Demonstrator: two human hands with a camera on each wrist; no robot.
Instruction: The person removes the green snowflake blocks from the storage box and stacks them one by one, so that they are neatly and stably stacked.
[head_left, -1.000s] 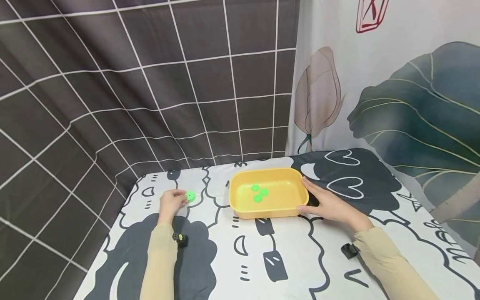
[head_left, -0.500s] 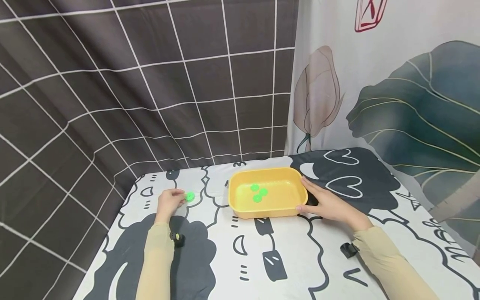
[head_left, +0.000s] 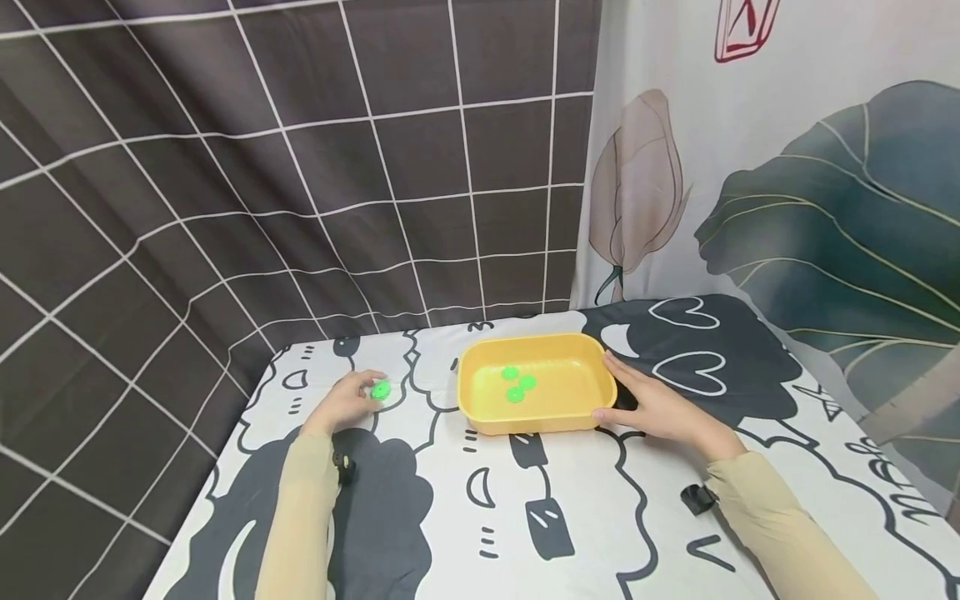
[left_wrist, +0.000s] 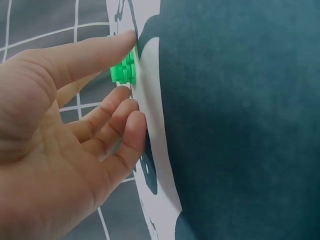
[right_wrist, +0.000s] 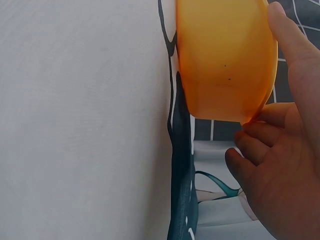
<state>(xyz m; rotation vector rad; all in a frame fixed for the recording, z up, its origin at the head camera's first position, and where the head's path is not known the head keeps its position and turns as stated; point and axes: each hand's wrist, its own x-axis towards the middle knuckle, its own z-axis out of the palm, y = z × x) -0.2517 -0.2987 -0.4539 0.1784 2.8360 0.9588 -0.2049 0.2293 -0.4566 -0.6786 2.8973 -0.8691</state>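
Observation:
On the patterned cloth at the left stands a small stack of green notched discs (head_left: 381, 390), its layers showing edge-on (left_wrist: 123, 72) in the left wrist view. My left hand (head_left: 348, 402) is around it, thumb and fingers spread apart on either side of the stack. Farther right, a yellow plastic basin (head_left: 558, 423) holds several flat green pieces (head_left: 515, 394) on its floor. My right hand (head_left: 660, 408) holds the basin's right end, thumb at the near corner and fingers at the far one. In the right wrist view, its thumb (right_wrist: 287, 35) lies at the basin's rim.
A black-and-white cartoon cloth (head_left: 442, 500) covers the table. Behind it hang a dark gridded curtain (head_left: 300, 192) and a pale curtain with leaf prints (head_left: 675, 167). A black wrist camera (head_left: 699, 499) is on the right wrist.
My left hand's fingers, earlier close together at the left edge of the green discs, have spread around the stack, and the forearm has swung left. The right hand and basin stay put.

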